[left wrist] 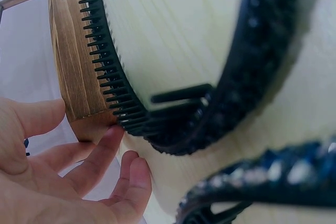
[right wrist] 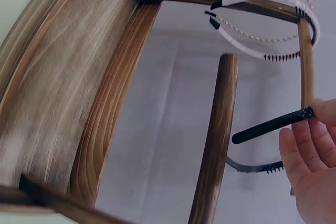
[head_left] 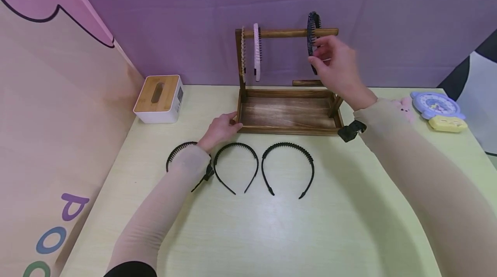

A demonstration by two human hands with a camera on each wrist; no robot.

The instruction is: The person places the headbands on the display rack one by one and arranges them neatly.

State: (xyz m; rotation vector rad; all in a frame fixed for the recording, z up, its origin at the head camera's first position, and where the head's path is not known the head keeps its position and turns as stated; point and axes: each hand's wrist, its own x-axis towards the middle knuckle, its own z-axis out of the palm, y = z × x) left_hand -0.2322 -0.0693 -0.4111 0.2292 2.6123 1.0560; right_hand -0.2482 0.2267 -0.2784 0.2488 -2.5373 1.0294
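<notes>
My right hand (head_left: 339, 66) pinches a black toothed headband (head_left: 310, 39) between thumb and fingers, and the band straddles the upper rod near its free end. In the right wrist view one smooth end of this headband (right wrist: 273, 124) points out from the fingertips. The rod belongs to a brown wooden rack (head_left: 289, 130) with a shallow tray as its base. At the tray's front left corner, my left hand (head_left: 222, 128) grips the wood, thumb on one face and fingers on the other. A white headband (head_left: 257, 52) and a thin beaded one (head_left: 243, 52) hang at the rod's left.
Three black headbands lie before the rack: one partly under my left forearm, a middle one (head_left: 258, 162) and a right one (head_left: 312, 167). A tissue box (head_left: 157, 96) stands left. A blue toy-like item (head_left: 436, 104) and a yellow one (head_left: 448, 124) lie right. A shorter lower rod (right wrist: 220, 114) juts from the rack.
</notes>
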